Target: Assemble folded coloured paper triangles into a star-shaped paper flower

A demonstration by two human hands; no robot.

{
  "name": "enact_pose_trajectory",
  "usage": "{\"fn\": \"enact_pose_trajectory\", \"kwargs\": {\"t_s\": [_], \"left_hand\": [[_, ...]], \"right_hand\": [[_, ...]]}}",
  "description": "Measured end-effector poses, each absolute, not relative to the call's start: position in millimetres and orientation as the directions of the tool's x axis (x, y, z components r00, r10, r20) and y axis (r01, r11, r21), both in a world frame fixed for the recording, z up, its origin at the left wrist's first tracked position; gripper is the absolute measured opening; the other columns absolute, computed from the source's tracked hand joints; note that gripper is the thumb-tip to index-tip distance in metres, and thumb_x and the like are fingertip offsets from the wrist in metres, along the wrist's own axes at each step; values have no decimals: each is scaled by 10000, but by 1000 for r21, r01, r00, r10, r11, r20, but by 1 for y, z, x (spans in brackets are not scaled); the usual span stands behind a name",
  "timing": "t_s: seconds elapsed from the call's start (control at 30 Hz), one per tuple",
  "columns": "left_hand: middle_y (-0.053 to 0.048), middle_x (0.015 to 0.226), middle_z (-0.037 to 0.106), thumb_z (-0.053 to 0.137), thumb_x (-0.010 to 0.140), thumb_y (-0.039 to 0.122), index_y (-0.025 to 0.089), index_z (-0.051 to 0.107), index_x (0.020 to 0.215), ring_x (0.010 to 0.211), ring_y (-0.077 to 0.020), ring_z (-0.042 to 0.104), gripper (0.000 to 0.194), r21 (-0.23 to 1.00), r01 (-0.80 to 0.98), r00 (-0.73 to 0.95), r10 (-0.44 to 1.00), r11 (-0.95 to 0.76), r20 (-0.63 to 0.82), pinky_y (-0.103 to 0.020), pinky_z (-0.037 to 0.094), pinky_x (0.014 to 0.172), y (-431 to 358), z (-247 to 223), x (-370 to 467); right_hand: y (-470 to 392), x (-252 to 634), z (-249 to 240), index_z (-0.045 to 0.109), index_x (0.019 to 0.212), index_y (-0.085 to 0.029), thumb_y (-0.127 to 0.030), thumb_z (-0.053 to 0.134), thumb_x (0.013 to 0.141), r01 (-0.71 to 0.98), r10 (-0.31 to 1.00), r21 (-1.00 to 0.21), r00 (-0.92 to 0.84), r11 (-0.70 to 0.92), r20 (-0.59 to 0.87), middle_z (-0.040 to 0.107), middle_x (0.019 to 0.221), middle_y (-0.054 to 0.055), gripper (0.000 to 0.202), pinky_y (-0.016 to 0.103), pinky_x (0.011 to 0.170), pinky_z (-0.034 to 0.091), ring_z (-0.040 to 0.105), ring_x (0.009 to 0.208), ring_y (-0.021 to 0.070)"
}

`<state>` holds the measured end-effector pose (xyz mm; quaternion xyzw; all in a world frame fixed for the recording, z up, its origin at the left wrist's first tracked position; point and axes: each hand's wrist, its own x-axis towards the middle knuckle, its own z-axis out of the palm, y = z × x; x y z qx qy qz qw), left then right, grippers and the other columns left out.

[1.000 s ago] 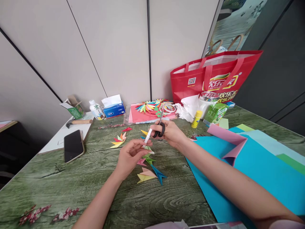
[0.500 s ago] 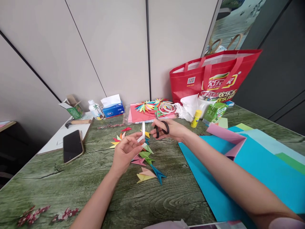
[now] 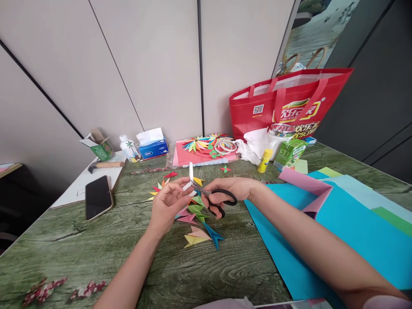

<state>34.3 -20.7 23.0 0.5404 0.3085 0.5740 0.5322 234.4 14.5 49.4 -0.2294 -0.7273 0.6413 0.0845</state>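
Between the fingers of my left hand (image 3: 170, 201) is a roll of white tape (image 3: 191, 172), held upright with a strip of it showing across the fingertips. My right hand (image 3: 225, 193) grips black-handled scissors (image 3: 229, 197), thumb and fingers in the loops. The scissor blades point left and meet the tape strip; whether they have cut into it I cannot tell. Below both hands lie folded paper pieces: green ones (image 3: 197, 209), a blue one (image 3: 214, 234) and a peach and yellow one (image 3: 197, 237). A small red and green paper piece (image 3: 225, 169) lies beyond my right hand.
Blue paper sheets (image 3: 354, 223) cover the right side. A phone (image 3: 98, 197), hammer (image 3: 106, 164), bottle (image 3: 129, 148) and tissue pack (image 3: 152, 146) stand or lie left. At the back are paper stars (image 3: 196, 144), a glue stick (image 3: 265, 161) and a red bag (image 3: 254, 98).
The scissors have turned from pointing up and away to pointing left, and their blades now reach the tape. My left hand has barely moved; the tape roll has shifted slightly.
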Motion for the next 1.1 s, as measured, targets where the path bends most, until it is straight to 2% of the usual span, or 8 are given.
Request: {"fn": "enact_pose_trajectory", "kwargs": {"t_s": [0.23, 0.37, 0.53, 0.67, 0.8, 0.9, 1.0, 1.1], "left_hand": [[-92, 1107, 612, 724, 617, 198, 163, 550, 661, 1064, -236, 547, 183, 955, -199, 163, 954, -220, 254, -427, 434, 915, -22, 19, 33], [-87, 1096, 619, 732, 605, 206, 166, 552, 648, 1054, -233, 553, 190, 957, -190, 153, 956, -218, 248, -406, 432, 912, -20, 18, 33], [-81, 1074, 626, 736, 597, 196, 168, 551, 639, 1019, -222, 571, 192, 957, -198, 146, 959, -211, 241, -384, 431, 903, -20, 20, 33], [-82, 1078, 617, 724, 614, 192, 170, 546, 651, 1013, -217, 571, 183, 957, -186, 164, 954, -221, 252, -389, 419, 910, -21, 22, 34], [-95, 1109, 579, 699, 639, 182, 176, 545, 667, 1066, -220, 532, 157, 942, -92, 164, 928, -322, 333, -401, 381, 946, -20, 16, 34], [-102, 1123, 547, 681, 654, 184, 185, 555, 699, 1094, -226, 507, 134, 900, 43, 169, 891, -433, 421, -403, 362, 961, -19, 10, 34], [-105, 1125, 535, 677, 658, 209, 187, 553, 717, 1099, -232, 499, 140, 893, 69, 149, 890, -444, 431, -408, 373, 952, -18, 10, 34], [-101, 1095, 562, 690, 648, 237, 181, 546, 714, 1069, -225, 522, 168, 927, -16, 70, 924, -375, 376, -393, 394, 934, -17, 13, 34]], "right_hand": [[13, 232, 46, 498, 775, -139, -629, 542, 676, 188, 458, -982, -872, -11, -172, 557, 602, -25, 502, 188, 470, 356, 554, 514, 81], [13, 230, 44, 487, 743, -136, -612, 612, 619, 152, 467, -982, -865, -112, -187, 530, 544, -41, 507, 222, 497, 431, 543, 486, 88], [12, 228, 42, 468, 683, -144, -526, 641, 648, 126, 509, -971, -833, -205, -216, 488, 480, -72, 420, 221, 465, 457, 477, 405, 57], [14, 230, 41, 479, 699, -149, -499, 631, 671, 150, 529, -977, -823, -152, -208, 467, 462, -82, 382, 201, 440, 424, 451, 395, 53], [18, 233, 42, 513, 785, -146, -498, 616, 691, 264, 482, -960, -855, 90, -190, 518, 585, -46, 378, 196, 500, 387, 483, 504, 64], [22, 235, 46, 526, 884, -157, -460, 702, 607, 359, 571, -897, -806, 257, -159, 516, 658, -41, 447, 186, 500, 343, 436, 548, 64], [25, 241, 52, 525, 920, -165, -473, 702, 597, 499, 728, -790, -679, 357, -100, 504, 658, -38, 480, 191, 487, 320, 423, 554, 78], [30, 253, 55, 568, 919, -178, -422, 742, 546, 802, 882, -469, -461, 370, -92, 570, 746, 7, 479, 215, 537, 348, 523, 680, 146]]}}
